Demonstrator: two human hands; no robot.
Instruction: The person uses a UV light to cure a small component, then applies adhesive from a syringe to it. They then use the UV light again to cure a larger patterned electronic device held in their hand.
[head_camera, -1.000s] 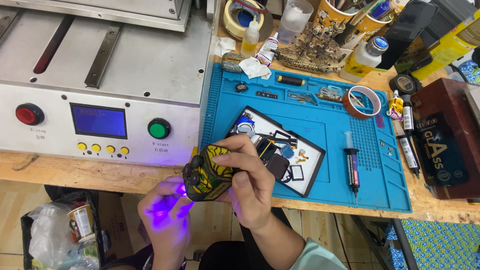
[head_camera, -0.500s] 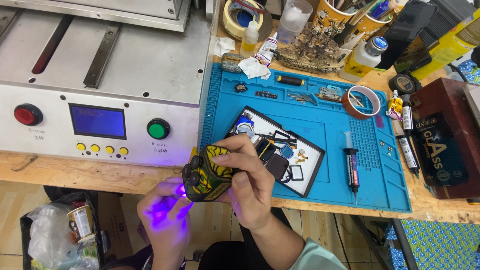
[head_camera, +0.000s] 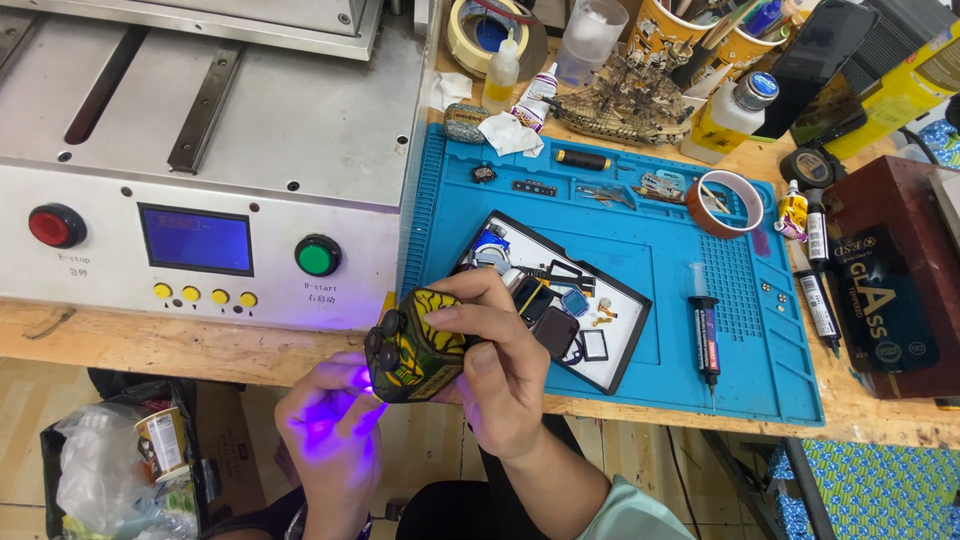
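Head view looks down on my right hand (head_camera: 500, 365), its grip clenched around a small yellow-and-black lamp (head_camera: 415, 345) held just off the front edge of the desk (head_camera: 150, 345). The lamp's long axis runs roughly level, its lens end pointing left and slightly down toward my left hand (head_camera: 330, 435), which sits just beside and below it, lit violet across the fingers (head_camera: 350, 400). Whether the left grip pinches something small I cannot tell; the glow washes it out. So the lit spot lies left of and under the lamp, nearest my left hand. Behind the right hand, a black-rimmed parts tray (head_camera: 620, 340) rests on the blue mat (head_camera: 680, 260), with a syringe (head_camera: 705, 330) beside it
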